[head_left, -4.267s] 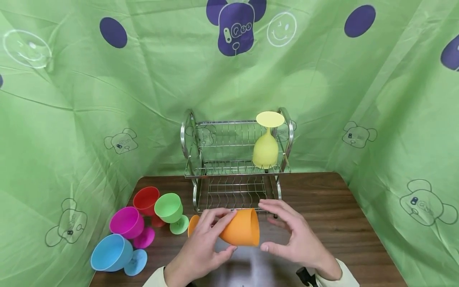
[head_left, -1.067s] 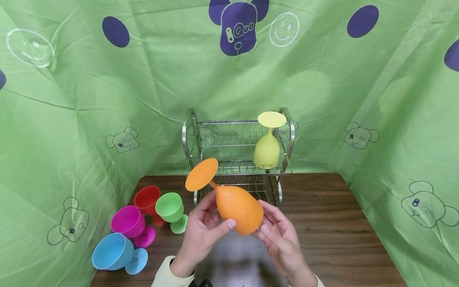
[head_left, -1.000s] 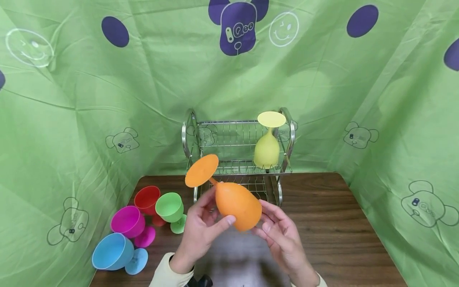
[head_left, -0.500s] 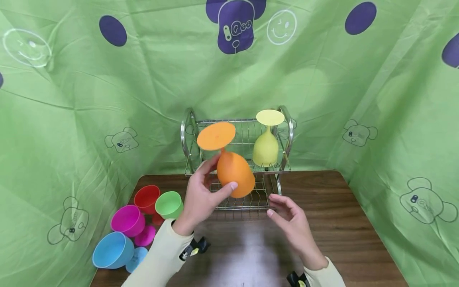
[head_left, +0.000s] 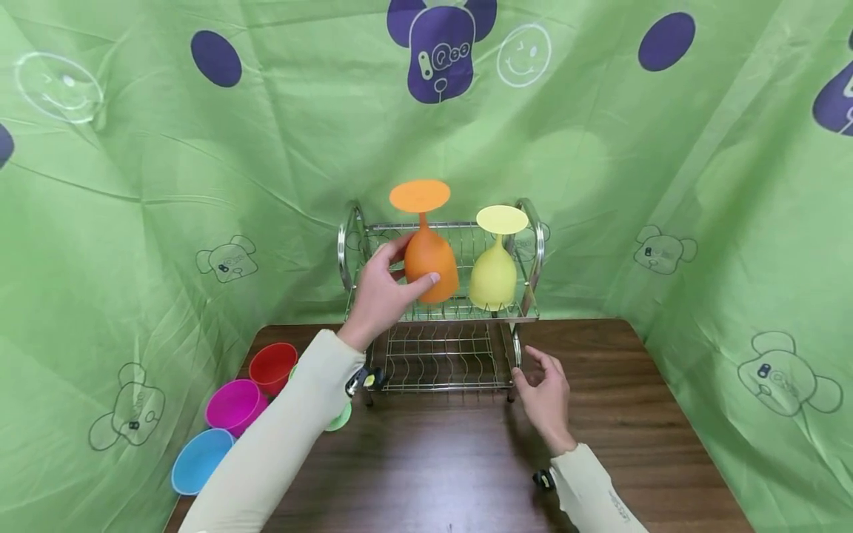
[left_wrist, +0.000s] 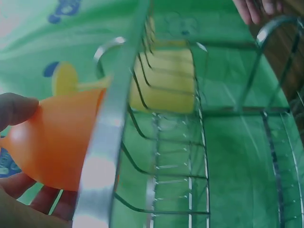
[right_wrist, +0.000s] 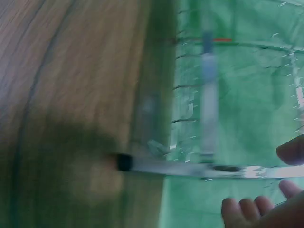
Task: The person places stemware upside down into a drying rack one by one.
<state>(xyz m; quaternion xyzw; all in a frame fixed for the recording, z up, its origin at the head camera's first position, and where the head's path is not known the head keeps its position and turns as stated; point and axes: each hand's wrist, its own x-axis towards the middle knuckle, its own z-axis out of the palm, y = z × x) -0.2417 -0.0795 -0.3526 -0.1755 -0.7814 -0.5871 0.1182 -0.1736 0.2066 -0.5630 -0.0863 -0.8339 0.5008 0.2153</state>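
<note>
An orange goblet [head_left: 432, 266] is upside down at the top tier of the metal dish rack [head_left: 440, 320], its base uppermost. My left hand [head_left: 383, 292] grips its bowl, thumb in front and fingers round the left side. In the left wrist view the orange goblet [left_wrist: 59, 137] is behind the rack's front bar [left_wrist: 107, 137]. To its right a yellow goblet [head_left: 493, 277] stands inverted on the same tier. My right hand [head_left: 548, 400] is beside the rack's right front leg, thumb and fingers apart. In the right wrist view its thumb and fingertips [right_wrist: 247, 209] lie either side of the rack's bar [right_wrist: 190, 168].
Left on the wooden table [head_left: 453, 459] are a red goblet [head_left: 273, 369], a magenta goblet [head_left: 235, 407] and a blue goblet [head_left: 202, 460]. My left sleeve [head_left: 286, 429] hides most of a green goblet [head_left: 340, 418]. Green printed cloth [head_left: 320, 148] encloses the table.
The left hand has raised the orange goblet from above the table to the rack's top tier and turned it base-up. The right hand has left the goblet and moved right to the rack's leg.
</note>
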